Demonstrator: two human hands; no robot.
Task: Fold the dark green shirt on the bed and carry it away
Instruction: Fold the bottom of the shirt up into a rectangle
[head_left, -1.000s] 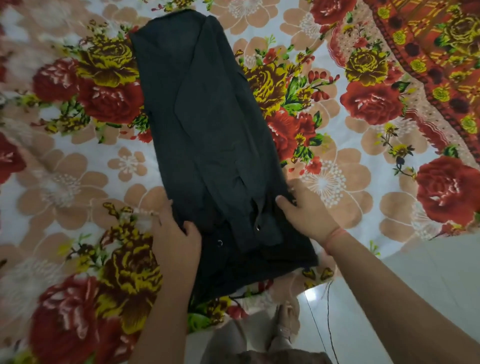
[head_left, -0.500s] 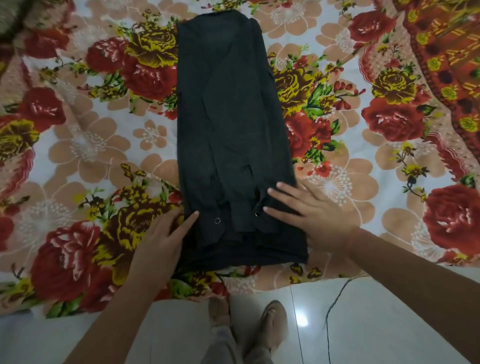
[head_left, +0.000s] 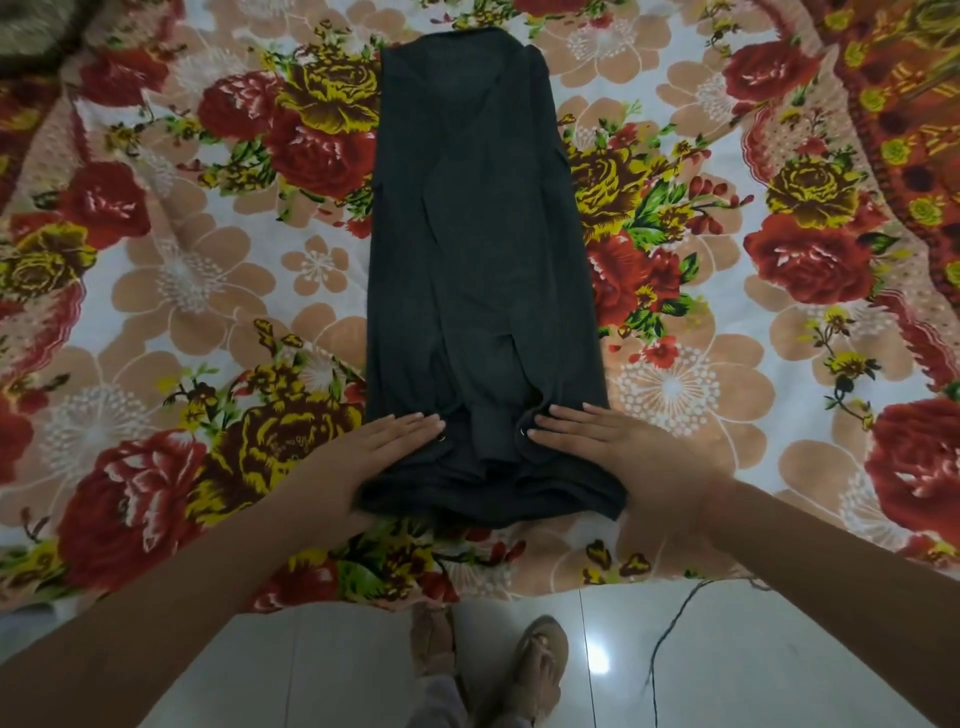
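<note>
The dark green shirt (head_left: 483, 270) lies flat on the bed, folded lengthwise into a long narrow strip. Its long axis runs straight away from the person, and its near end sits close to the bed's front edge. The side panels are turned in over the middle, forming overlapping layers with visible creases. Two small round snaps (head_left: 441, 439) show on the fabric near the fingertips of both hands.

The left hand (head_left: 358, 467) rests palm down on the near left corner of the shirt. Its grip is spread flat, fingers extended and held close together, pointing inward toward the centre of the strip. It pinches nothing.

The right hand (head_left: 623, 457) rests palm down on the near right corner in a mirrored position. Its grip is likewise spread flat, fingers straight and angled inward, pressing on the cloth without holding it. The fingertips of the two hands stay apart, with a band of fabric between them.

The bedsheet (head_left: 182, 291) under the shirt carries a print of large red, yellow and peach flowers on a white ground. It hangs over the front edge of the bed.

Below the bed edge, the tiled floor (head_left: 779, 665) is pale and glossy. The person's feet in sandals (head_left: 535, 660) stand on it, close to the bed. A thin dark cord (head_left: 670, 629) trails across the tiles to the right of the feet.
</note>
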